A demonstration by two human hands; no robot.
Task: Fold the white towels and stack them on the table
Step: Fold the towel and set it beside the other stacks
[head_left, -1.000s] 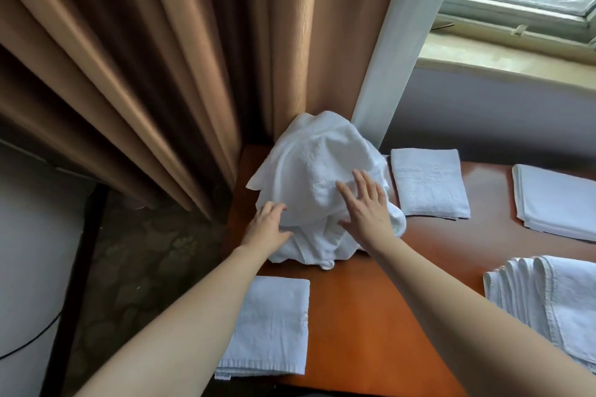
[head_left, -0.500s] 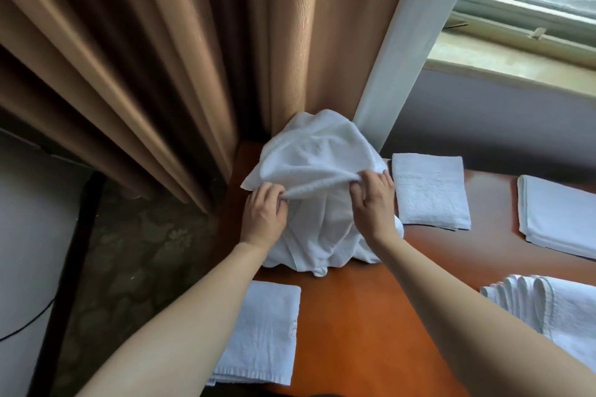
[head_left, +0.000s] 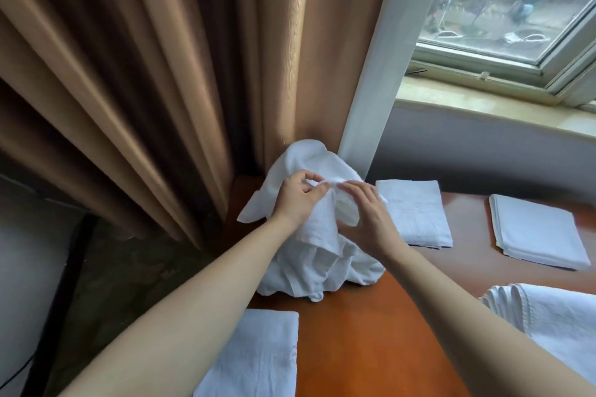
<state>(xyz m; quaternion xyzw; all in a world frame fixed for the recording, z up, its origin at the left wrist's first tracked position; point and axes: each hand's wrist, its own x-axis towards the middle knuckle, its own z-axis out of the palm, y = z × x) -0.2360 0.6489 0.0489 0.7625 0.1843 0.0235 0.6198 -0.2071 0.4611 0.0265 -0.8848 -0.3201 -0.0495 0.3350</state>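
pile: our loose towel heap (head_left: 319,255) sits at table (head_left: 364,332) far-left corner, against curtain (head_left: 161,74)
hands: left hand (head_left: 298,200) pinches a fold; right hand (head_left: 367,219) fingers curl on cloth
room: bare wood in front of pile, between folded towel (head_left: 254,361) and stack (head_left: 554,322)
change: hands closer together than 0.5 s ago — fold raised

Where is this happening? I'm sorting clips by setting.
Probably a hotel or guest room: heavy brown curtains, a window overlooking a street, and identical white folded towels on a wooden table.
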